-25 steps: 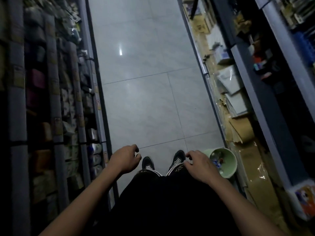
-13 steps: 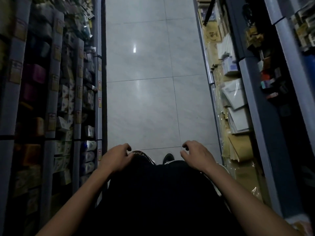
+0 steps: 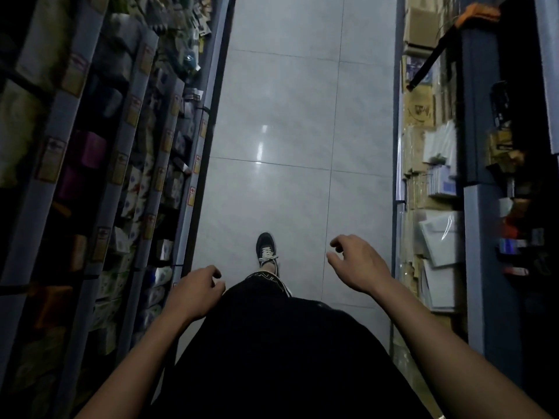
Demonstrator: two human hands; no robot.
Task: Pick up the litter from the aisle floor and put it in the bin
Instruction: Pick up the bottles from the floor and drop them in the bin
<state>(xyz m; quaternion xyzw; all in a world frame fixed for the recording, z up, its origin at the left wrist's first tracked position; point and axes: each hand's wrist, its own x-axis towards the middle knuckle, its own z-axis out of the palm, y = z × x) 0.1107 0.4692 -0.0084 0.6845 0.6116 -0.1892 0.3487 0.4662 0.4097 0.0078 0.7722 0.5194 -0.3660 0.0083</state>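
Black fabric of the person's clothing [image 3: 272,352] fills the near foreground, and both bare forearms reach out from either side of it. The left hand [image 3: 195,290] hangs beside the clothing with fingers loosely curled, holding nothing; the right hand [image 3: 358,264] floats on the other side, fingers relaxed and slightly spread, also holding nothing. Just beyond the clothing, one black lace-up sneaker [image 3: 266,249] stands on the pale grey glossy tiled aisle floor [image 3: 287,116]. Stocked shelves with yellow price tags [image 3: 127,152] flank the floor's left, shelves of paper goods and envelopes [image 3: 435,207] its right. Neither litter nor a bin shows here.
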